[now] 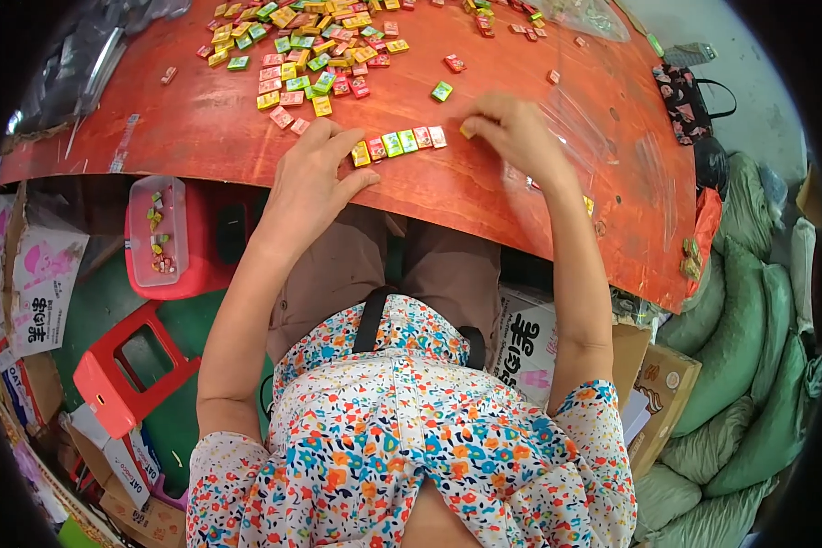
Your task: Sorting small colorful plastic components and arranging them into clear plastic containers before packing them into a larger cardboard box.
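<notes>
Fingers of the right hand (522, 142) are pinched together, and a small yellow box (467, 130) is held between thumb and fingertips, just to the right of a short row of small rectangular boxes (399, 143) coloured yellow, red, green and pinkish white. At the row's left end, the left hand (309, 178) is placed with thumb and forefinger parted about the yellow end box; whether it is touched cannot be told. The row is set out on a broad red tabletop (201, 137). Beyond the row, mostly toward its left, a heap of loose multicoloured boxes (324, 50) is spread. A single green box (441, 91) is seen beyond the row's right end. Well to the right of the row, a black patterned handbag (683, 105) is placed. Well to its left and nearer the body, more small boxes are contained in a translucent plastic tub (140, 251).
</notes>
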`<state>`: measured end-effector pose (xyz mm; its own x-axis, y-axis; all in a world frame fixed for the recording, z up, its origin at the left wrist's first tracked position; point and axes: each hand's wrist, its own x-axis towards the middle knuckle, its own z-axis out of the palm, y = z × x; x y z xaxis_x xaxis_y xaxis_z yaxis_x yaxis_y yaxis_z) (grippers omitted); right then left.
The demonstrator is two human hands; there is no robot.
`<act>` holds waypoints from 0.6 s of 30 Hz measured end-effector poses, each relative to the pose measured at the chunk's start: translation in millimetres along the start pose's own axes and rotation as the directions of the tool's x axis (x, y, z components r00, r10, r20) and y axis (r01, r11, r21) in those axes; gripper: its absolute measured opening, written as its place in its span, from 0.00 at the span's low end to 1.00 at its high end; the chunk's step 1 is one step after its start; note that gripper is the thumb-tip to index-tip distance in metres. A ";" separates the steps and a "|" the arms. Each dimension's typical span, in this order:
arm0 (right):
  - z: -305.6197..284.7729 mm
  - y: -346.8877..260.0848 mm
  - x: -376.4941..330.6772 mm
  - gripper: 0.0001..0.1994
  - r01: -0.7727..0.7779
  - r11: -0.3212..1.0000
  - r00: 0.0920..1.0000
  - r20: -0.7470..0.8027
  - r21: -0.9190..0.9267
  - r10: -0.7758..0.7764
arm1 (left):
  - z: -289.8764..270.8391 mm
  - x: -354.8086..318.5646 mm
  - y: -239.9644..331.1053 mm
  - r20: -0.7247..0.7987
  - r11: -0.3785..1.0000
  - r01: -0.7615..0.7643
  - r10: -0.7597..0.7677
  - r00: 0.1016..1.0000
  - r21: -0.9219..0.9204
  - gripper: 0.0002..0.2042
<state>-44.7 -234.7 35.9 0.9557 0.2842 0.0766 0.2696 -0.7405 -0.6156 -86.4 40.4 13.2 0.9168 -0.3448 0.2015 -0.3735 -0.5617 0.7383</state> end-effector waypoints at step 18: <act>29.3 -4.4 -18.6 0.20 0.183 0.981 0.982 -0.026 -0.064 -0.185 | 11.9 21.7 6.7 0.065 0.986 -0.121 0.114 0.991 0.114 0.19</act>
<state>-67.1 -218.8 14.2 0.8921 0.4002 0.2098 0.4469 -0.7135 -0.5396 -70.7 20.2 14.8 0.8570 -0.4547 0.2425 -0.4955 -0.5979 0.6301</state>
